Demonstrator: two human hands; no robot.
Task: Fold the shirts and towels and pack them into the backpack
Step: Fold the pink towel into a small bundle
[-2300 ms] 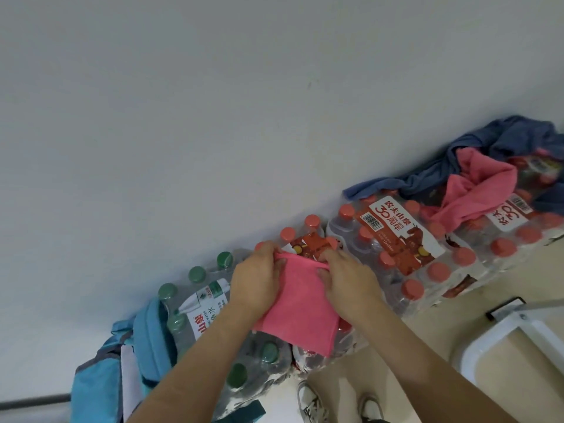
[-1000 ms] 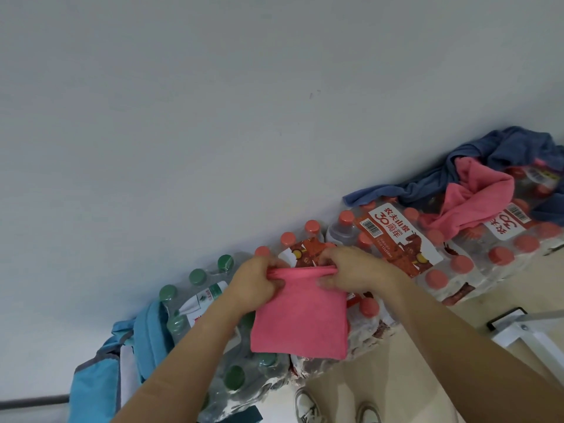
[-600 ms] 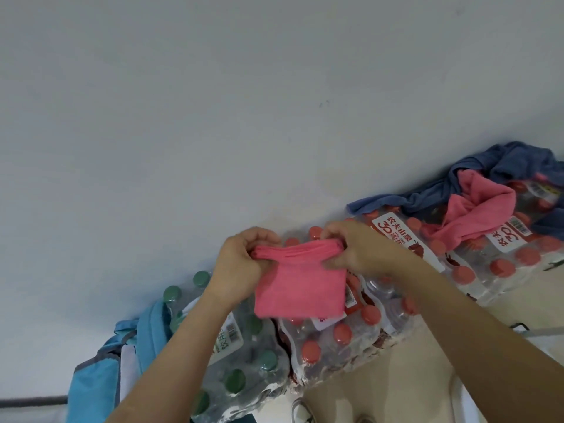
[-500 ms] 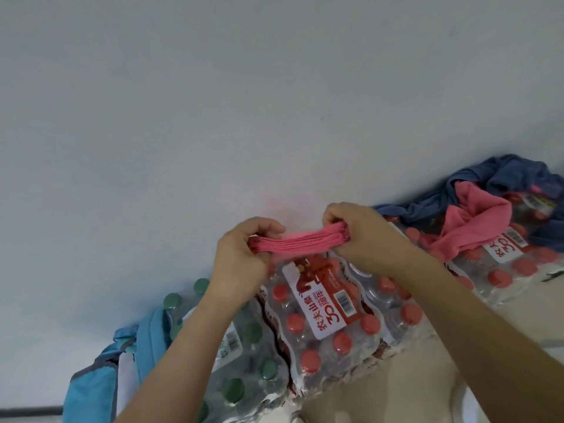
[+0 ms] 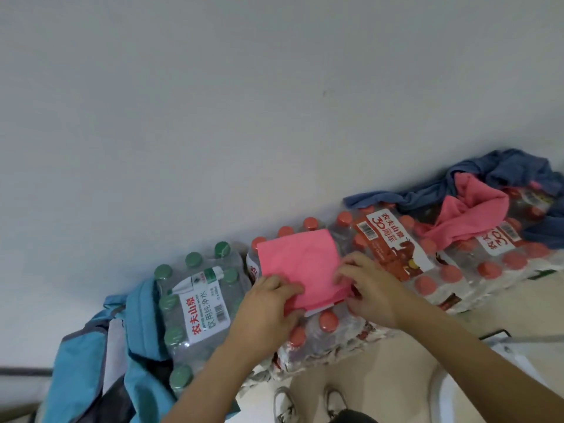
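Observation:
A folded pink towel [image 5: 300,264] lies flat on a pack of red-capped water bottles [image 5: 335,328] against the wall. My left hand [image 5: 268,303] grips the towel's near left corner, thumb on top. At the near right corner my right hand [image 5: 366,288] pinches the towel's edge. A blue backpack [image 5: 91,361] stands open at the lower left beside the packs. Farther right, a crumpled pink towel [image 5: 470,215] and a dark blue shirt [image 5: 503,172] lie heaped on other bottle packs.
A pack of green-capped bottles [image 5: 195,303] sits between the backpack and the towel. More red-capped packs [image 5: 427,264] run to the right along the white wall. A white frame [image 5: 512,355] stands at the lower right. My shoes [image 5: 308,401] show on the floor below.
Both hands lifted the pink towel off the pack, folded it over, and laid it back flat on the red-capped bottles. The hands now hold its near edge instead of its far edge.

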